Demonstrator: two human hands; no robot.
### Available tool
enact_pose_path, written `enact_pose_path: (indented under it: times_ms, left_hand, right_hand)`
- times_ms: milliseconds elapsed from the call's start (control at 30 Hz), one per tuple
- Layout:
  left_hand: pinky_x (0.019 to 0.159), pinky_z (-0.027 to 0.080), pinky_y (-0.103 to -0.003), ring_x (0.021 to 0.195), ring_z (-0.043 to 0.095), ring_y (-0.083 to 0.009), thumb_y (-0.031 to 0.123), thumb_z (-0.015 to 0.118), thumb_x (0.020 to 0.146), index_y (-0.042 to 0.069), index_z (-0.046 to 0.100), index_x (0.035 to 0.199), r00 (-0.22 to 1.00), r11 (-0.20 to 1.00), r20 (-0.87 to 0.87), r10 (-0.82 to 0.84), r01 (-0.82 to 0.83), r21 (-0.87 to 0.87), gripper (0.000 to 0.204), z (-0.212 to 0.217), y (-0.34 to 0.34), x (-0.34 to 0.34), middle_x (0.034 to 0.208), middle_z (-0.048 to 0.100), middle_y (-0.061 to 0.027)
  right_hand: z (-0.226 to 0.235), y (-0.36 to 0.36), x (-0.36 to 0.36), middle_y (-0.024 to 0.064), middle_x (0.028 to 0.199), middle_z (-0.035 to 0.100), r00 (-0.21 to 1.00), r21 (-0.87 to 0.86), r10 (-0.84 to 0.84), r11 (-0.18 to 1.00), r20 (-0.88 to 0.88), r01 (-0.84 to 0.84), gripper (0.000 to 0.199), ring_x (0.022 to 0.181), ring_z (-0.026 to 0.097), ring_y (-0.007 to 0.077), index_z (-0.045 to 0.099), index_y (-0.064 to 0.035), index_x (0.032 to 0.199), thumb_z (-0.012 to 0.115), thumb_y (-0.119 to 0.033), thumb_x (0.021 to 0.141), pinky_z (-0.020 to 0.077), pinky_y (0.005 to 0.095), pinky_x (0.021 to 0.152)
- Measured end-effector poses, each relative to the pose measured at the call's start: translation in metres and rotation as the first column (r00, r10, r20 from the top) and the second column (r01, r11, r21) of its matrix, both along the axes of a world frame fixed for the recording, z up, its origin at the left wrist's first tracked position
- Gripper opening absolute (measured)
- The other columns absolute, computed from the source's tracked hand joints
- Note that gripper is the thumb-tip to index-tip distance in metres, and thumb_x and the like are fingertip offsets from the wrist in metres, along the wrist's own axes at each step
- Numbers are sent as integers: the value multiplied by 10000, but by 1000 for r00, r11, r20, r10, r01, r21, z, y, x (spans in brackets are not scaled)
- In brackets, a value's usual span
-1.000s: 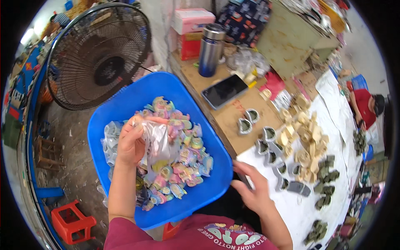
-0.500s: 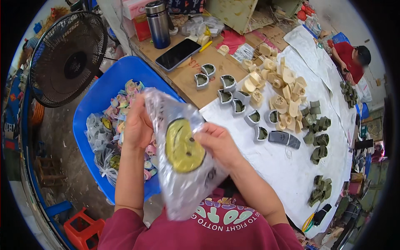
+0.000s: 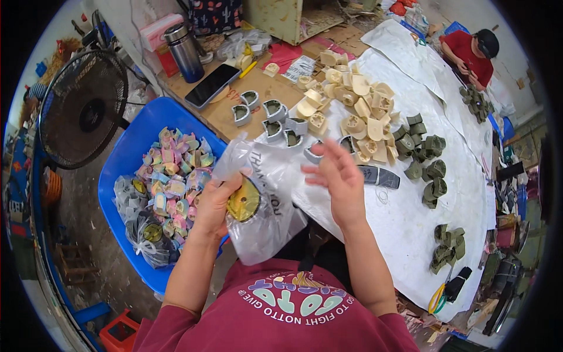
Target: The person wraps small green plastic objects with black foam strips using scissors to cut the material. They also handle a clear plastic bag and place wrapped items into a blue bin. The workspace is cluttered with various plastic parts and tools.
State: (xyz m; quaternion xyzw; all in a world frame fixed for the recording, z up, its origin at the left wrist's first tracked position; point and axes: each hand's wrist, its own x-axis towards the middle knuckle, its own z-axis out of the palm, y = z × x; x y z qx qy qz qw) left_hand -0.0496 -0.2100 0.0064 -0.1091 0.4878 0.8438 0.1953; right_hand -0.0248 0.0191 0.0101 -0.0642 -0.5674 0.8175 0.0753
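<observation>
Some L fingers [image 3: 231, 185] hidden by semi-transp. bag [image 3: 265, 226].

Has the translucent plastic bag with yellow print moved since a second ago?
Yes: the bag has moved right, from over the blue rectangular plastic tub to mostly past its right rim.

Head view, clock from centre. Left hand [image 3: 216, 202], 8 o'clock: grips crinkled translucent plastic bag with round yellow print [image 3: 267, 226]. Right hand [image 3: 343, 185], 3 o'clock: fingers parted, holding nothing. Blue rectangular plastic tub [image 3: 116, 167], 9 o'clock: contains pastel multicoloured moulded pieces [image 3: 176, 176]. Small grey cups with dark-green interiors [image 3: 272, 130], 12 o'clock. Cream moulded pieces [image 3: 354, 125], 1–2 o'clock. Olive-green curved pieces [image 3: 434, 170], 3 o'clock, farther out. Black wire-cage fan [image 3: 91, 114], 10 o'clock.
</observation>
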Motion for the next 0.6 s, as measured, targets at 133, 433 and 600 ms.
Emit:
enact_pose_path:
  times_ms: [133, 433, 600]
  left_hand:
    - [717, 526, -267, 808, 641, -116, 279, 616, 924, -20, 582, 1210, 982, 982, -17, -189, 188, -16, 415, 29, 16, 7, 928, 662, -34]
    - [784, 518, -279, 856, 626, -118, 379, 555, 953, 40, 488, 1337, 977, 975, 34, -209, 206, 81, 517, 14, 3, 19, 1007, 640, -24]
    - [872, 511, -320, 1034, 622, -175, 406, 538, 956, 50, 466, 1336, 983, 981, 50, -176, 170, 96, 526, -2, -3, 23, 1194, 610, -71]
  right_hand:
    - [-29, 11, 27, 139, 1338, 503, 963, -38, 259, 966, 77, -257, 578, 1112, 580, 209, 397, 27, 1375, 631, -235, 916, 465, 321, 922]
    - [-36, 22, 17, 125, 1141, 646, 691, -203, 685, 728, 230, -654, 680, 1041, 627, 203, 555, 75, 1202, 672, -487, 838, 483, 341, 928]
    - [-47, -1, 37, 183, 1152, 638, 744, -288, 666, 723, 51, -627, 766, 1006, 654, 249, 563, 90, 1199, 686, -546, 791, 528, 361, 875]
